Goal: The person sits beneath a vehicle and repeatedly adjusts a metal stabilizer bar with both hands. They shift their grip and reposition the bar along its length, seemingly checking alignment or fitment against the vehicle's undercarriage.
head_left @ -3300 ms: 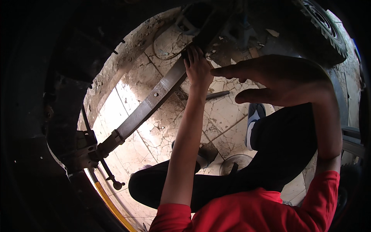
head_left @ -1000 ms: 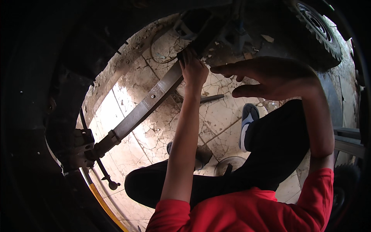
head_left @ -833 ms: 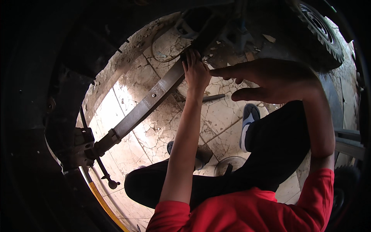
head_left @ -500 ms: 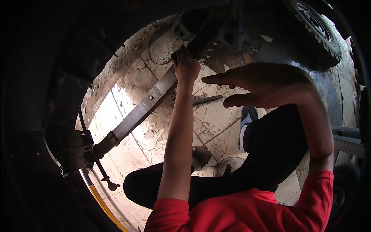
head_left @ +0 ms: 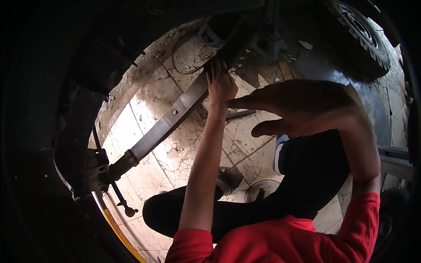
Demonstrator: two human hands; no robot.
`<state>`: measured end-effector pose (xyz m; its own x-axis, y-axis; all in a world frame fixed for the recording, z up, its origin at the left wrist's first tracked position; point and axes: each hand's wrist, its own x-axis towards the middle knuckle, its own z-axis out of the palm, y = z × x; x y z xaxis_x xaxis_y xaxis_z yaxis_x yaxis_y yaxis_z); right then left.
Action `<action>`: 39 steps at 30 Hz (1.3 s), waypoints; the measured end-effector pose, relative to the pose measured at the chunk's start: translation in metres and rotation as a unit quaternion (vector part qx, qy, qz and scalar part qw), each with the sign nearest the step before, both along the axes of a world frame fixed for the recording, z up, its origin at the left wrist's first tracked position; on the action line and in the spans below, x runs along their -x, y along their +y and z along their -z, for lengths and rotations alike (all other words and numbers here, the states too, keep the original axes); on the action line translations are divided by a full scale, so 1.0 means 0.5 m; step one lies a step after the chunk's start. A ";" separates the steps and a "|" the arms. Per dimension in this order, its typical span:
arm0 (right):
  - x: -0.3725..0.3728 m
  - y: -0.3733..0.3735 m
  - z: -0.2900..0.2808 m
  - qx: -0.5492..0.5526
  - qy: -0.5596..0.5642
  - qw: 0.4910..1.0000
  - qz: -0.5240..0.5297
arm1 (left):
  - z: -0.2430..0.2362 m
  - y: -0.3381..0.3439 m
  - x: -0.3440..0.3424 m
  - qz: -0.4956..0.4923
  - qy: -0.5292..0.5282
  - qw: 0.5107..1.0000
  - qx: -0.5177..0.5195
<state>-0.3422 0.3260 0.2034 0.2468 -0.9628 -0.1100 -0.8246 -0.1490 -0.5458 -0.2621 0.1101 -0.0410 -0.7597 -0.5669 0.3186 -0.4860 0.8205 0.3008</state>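
My left hand [head_left: 222, 85] rests on the upper part of a long grey metal beam [head_left: 164, 125]. Its fingers press over a small dark piece against the beam; what this is, I cannot make out. The beam runs diagonally from a dark joint at lower left into shadow at the top, and a small bolt [head_left: 175, 112] sits on its upper face. To the right, my right hand [head_left: 302, 107] hovers over the floor with its thumb apart from the fingers, holding nothing. In the picture its fingertips come close to my left wrist.
Cracked, dirty floor tiles [head_left: 245, 151] lie below. A treaded wheel [head_left: 362, 28] stands at upper right, and a dark bar [head_left: 240, 114] lies on the floor behind my left forearm. A rod with a ball end [head_left: 130, 211] hangs at lower left near a yellow strip [head_left: 118, 234]. My bent legs [head_left: 175, 212] are underneath.
My left hand has shifted slightly toward me and right, and its fingers now look more stretched out. The right hand has lowered a little, still apart from everything. The whole view has shifted slightly.
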 end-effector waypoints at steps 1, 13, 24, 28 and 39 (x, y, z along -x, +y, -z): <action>0.003 0.000 0.004 0.011 -0.001 1.000 -0.003 | 0.003 0.001 0.002 0.000 0.000 1.000 0.004; -0.002 -0.004 -0.025 -0.116 0.032 0.992 0.038 | -0.013 -0.045 0.020 -0.013 0.033 0.999 -0.002; -0.004 -0.005 -0.021 -0.127 0.007 0.991 0.033 | -0.008 -0.003 0.006 -0.015 0.019 1.000 0.004; -0.001 -0.002 -0.024 -0.126 0.023 0.991 0.045 | -0.012 -0.030 0.020 -0.025 0.009 0.999 -0.030; 0.017 0.015 -0.025 -0.106 0.024 0.992 0.063 | 0.010 -0.020 0.017 -0.025 0.034 0.997 0.061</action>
